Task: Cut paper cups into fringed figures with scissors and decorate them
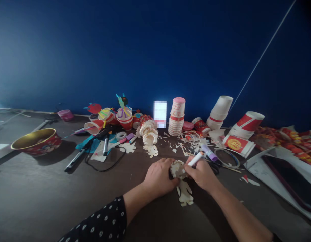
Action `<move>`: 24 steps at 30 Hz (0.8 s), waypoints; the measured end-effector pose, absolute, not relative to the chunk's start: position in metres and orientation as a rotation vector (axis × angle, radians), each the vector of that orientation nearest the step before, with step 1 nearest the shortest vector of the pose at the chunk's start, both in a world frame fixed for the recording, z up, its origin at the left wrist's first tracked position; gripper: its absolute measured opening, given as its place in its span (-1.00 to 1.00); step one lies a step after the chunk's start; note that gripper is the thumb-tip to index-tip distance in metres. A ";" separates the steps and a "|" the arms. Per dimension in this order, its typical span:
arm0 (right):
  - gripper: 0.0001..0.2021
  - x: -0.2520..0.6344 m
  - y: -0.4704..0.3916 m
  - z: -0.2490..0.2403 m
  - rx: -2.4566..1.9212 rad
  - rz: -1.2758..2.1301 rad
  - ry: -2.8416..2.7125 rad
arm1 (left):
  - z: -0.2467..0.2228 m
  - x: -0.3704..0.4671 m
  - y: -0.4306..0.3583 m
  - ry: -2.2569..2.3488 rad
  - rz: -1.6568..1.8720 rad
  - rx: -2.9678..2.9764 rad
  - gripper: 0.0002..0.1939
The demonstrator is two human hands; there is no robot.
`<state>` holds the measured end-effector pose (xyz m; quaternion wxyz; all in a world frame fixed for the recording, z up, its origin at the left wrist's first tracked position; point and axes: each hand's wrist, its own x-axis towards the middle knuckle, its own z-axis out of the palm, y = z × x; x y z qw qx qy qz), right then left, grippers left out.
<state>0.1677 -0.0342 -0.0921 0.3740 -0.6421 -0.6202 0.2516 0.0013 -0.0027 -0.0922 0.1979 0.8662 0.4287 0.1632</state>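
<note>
Near the front middle of the table is a cream paper cutout figure [185,193], with a round, scalloped upper part [179,169] and a flat body with legs lying towards me. My left hand [159,176] curls around the left side of the scalloped part, thumb along its lower edge. In my right hand [202,174] is a white pen [196,159], pinched between thumb and fingers and slanting up to the right. Its tip end is hidden by the fingers, close to the scalloped part. A similar scalloped paper figure [149,137] lies farther back.
Paper scraps [179,148] litter the table ahead. Stacked paper cups [176,122] stand behind, beside a blurred bright rectangle [160,112]. A gold-lined bowl [36,143] is at left, with markers [105,146] nearer the middle. A phone [291,178] lies at right.
</note>
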 end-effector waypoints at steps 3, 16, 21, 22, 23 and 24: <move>-0.85 0.168 -0.034 -0.092 -1.648 0.652 -1.586 | -0.092 0.001 -0.003 1.188 0.461 2.425 -0.47; -0.85 0.169 -0.034 -0.092 -1.690 0.615 -1.601 | -0.094 0.001 -0.002 1.202 0.463 2.423 -0.45; -0.85 0.169 -0.033 -0.093 -1.693 0.621 -1.577 | -0.093 0.001 -0.002 1.194 0.460 2.423 -0.45; -0.85 0.169 -0.033 -0.093 -1.693 0.623 -1.569 | -0.093 0.001 -0.002 1.191 0.462 2.422 -0.45; -0.85 0.169 -0.033 -0.093 -1.692 0.625 -1.560 | -0.093 0.000 -0.002 1.192 0.466 2.420 -0.45; -0.85 0.169 -0.033 -0.092 -1.690 0.629 -1.551 | -0.094 0.000 -0.002 1.191 0.468 2.419 -0.45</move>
